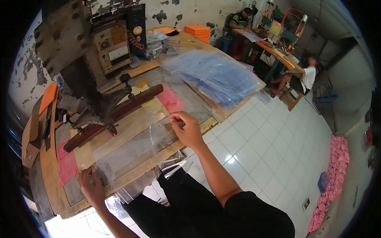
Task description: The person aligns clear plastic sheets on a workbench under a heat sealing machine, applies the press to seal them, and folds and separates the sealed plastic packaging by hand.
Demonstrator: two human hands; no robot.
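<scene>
A clear plastic sheet [133, 152] lies across the front of the worktable, its near part hanging over the edge toward my lap. My right hand [186, 130] pinches the sheet's far right corner between thumb and fingers. At the left end, my left hand [91, 185] has its fingers curled at the sheet's edge, gripping it near the table's front. Just beyond the sheet, a long dark-red press bar [119, 115] hangs from the machine head [83, 79] above the work surface. Pink pieces lie under the bar's two ends, one pink piece [170, 98] at the right and another pink piece [67, 162] at the left.
A pile of clear bluish plastic sheets [214, 75] covers the table's right side. Orange stacks [197, 33] stand at the back. A cardboard box [33, 139] sits at far left. Two people are at another table [274, 51]. Pink bundles [331, 178] line the right wall.
</scene>
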